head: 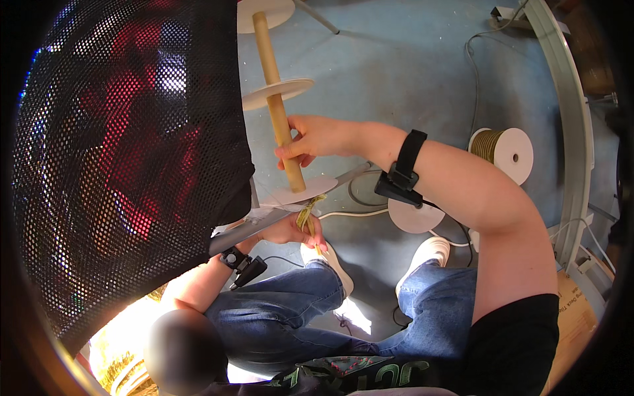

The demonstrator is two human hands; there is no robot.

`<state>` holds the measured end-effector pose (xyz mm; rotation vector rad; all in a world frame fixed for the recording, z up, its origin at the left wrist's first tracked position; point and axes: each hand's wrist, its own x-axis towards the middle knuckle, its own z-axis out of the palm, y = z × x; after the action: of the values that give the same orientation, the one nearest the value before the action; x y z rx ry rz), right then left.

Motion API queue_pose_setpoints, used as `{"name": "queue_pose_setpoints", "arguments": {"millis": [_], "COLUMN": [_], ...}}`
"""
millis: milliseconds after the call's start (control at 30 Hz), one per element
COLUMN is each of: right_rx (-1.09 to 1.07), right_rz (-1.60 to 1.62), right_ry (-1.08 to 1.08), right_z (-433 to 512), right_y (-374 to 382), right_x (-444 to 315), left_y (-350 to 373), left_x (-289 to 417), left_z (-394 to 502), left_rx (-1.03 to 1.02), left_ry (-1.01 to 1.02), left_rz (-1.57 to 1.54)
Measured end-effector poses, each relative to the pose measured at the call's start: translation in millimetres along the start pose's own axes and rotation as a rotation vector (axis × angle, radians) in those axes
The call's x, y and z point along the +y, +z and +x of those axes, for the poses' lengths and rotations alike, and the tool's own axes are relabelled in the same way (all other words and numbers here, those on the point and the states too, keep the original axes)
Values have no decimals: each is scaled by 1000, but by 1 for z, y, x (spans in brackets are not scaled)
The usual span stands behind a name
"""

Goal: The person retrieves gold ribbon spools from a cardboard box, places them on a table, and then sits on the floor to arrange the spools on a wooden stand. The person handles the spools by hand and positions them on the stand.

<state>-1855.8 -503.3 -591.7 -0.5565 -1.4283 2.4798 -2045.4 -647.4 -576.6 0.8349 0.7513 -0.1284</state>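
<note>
My right hand (299,143) is closed around a tan cardboard tube (269,52), below its middle white disc (255,99). A second white disc (265,20) is at the tube's far end, and a third white disc (322,186) lies at the near end. Lower down, my left hand (285,230) pinches a small looped bunch of yellow-gold cord or ribbon (308,208) between thumb and fingers. A grey metal bar (252,228) crosses over the left wrist.
Black mesh fabric (129,114) fills the left side, with red and white shapes behind it. A spool of gold cord (515,157) lies on the blue floor (396,74). Another white disc (415,217) is near my feet. Cables (473,74) run beside a metal frame (569,99) at right.
</note>
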Motion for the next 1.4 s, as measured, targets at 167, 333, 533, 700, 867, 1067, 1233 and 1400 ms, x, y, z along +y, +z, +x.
{"name": "queue_pose_setpoints", "arguments": {"millis": [167, 333, 533, 700, 867, 1067, 1233, 1400], "right_rx": [9, 32, 25, 31, 28, 28, 26, -7], "right_rz": [7, 60, 6, -2, -36, -25, -26, -57], "right_ry": [37, 52, 50, 61, 56, 55, 48, 68], "right_z": [3, 5, 8, 12, 10, 8, 6, 7], "right_y": [0, -1, -13, -9, -8, -2, -5, -9], "right_x": [1, 7, -1, 1, 7, 10, 10, 10], "left_y": [4, 4, 3, 1, -5, -9, -17, -13], "left_x": [0, -1, -3, -3, -1, 0, 4, 5], "left_z": [-3, -4, -3, -4, -2, -8, -15, -7], "left_rx": [-69, -82, -107, -120, -203, -44, 103, 158], "left_ry": [-76, -96, -92, -99, -131, 99, 173, 184], "left_rz": [36, 30, 93, -57, 52, -245, -343, -153]}}
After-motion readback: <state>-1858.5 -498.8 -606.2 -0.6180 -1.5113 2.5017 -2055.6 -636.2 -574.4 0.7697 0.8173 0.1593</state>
